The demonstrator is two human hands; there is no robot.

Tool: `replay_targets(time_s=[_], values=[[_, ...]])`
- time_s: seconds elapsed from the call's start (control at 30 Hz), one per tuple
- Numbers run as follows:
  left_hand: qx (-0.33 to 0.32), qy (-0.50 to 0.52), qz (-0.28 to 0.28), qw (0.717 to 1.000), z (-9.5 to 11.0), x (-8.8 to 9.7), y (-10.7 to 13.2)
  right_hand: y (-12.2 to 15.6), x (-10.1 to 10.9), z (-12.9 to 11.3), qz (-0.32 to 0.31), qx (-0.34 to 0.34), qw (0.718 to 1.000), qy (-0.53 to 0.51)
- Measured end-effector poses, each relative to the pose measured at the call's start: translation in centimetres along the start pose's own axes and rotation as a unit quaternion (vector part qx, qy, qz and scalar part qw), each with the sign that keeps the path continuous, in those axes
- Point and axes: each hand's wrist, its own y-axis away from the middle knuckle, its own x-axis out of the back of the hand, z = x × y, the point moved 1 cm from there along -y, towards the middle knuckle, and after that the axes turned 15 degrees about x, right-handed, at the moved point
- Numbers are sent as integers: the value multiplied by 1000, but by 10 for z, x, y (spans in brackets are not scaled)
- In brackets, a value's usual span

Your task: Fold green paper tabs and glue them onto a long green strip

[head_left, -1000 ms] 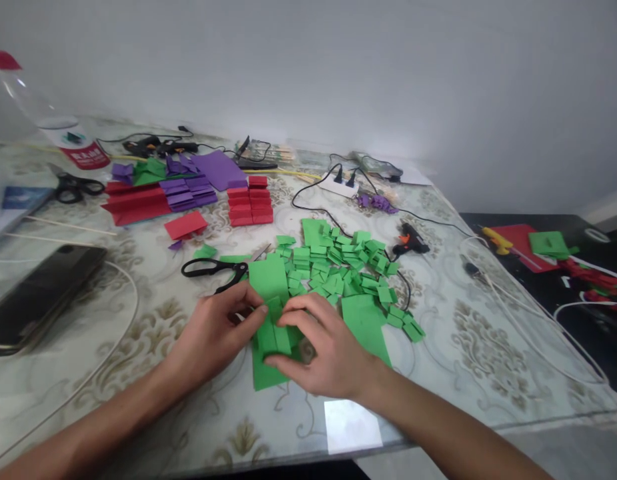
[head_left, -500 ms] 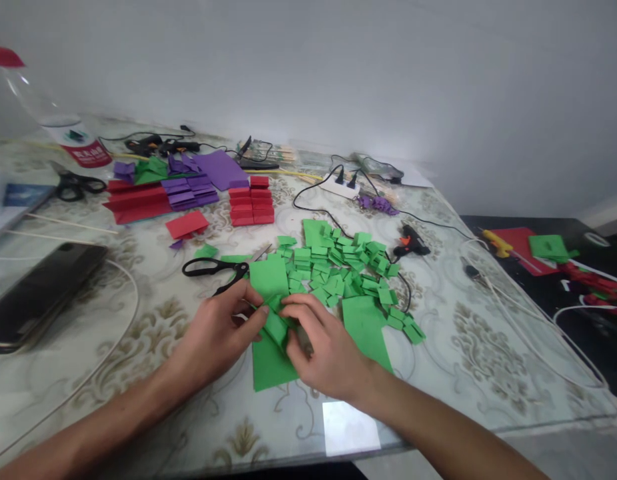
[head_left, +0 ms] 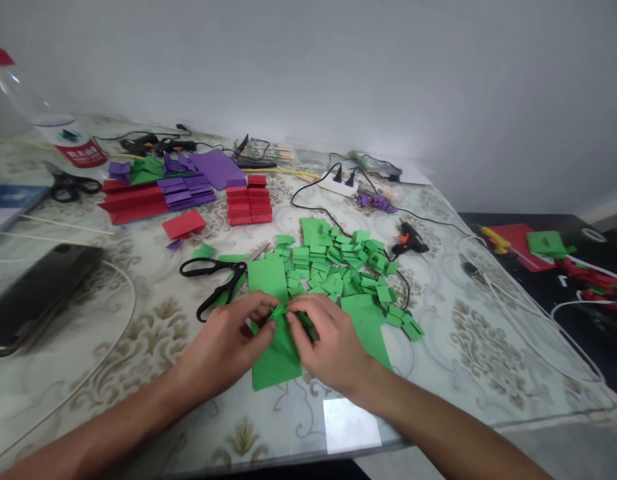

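Observation:
A small folded piece of green paper (head_left: 277, 312) is pinched between my left hand (head_left: 241, 337) and my right hand (head_left: 326, 337), fingertips nearly meeting. Both hands are closed on it, and my fingers cover much of it. Beneath them lies a larger green sheet (head_left: 276, 370) on the patterned tabletop. Just left of the sheet rest black-handled scissors (head_left: 223, 267), their blades pointing away to the right. Beyond my hands spreads a heap of small folded green paper pieces (head_left: 333, 263). Another green sheet (head_left: 366, 327) lies right of my right hand.
Red folded paper (head_left: 249, 203) and purple folded paper (head_left: 186, 192) lie further back. A black glue gun (head_left: 409, 240) sits right of the heap, near a white power strip (head_left: 338, 183). At left are a phone (head_left: 41, 293), second scissors (head_left: 68, 183) and a bottle (head_left: 73, 140).
My fingertips have drawn closer together on the green piece, and my left hand has shifted slightly down, showing more of the scissors' handles. The view has moved slightly.

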Motion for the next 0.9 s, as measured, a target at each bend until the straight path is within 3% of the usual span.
replay_targets(time_s=[0.3, 0.63, 0.77, 0.9], values=[[-67, -70, 28, 995, -4, -2, 1, -1, 0, -2, -16, -5, 1000, 3], [-101, -107, 66, 987, -5, 1, 2, -2, 2, -2, 21, -13, 999, -33], [-106, -115, 66, 986, -6, 2, 1, -7, 9, -2, 21, -86, 987, -132], [-90, -105, 60, 989, -4, 4, 1, -11, 11, 5, 28, -188, 954, -232]])
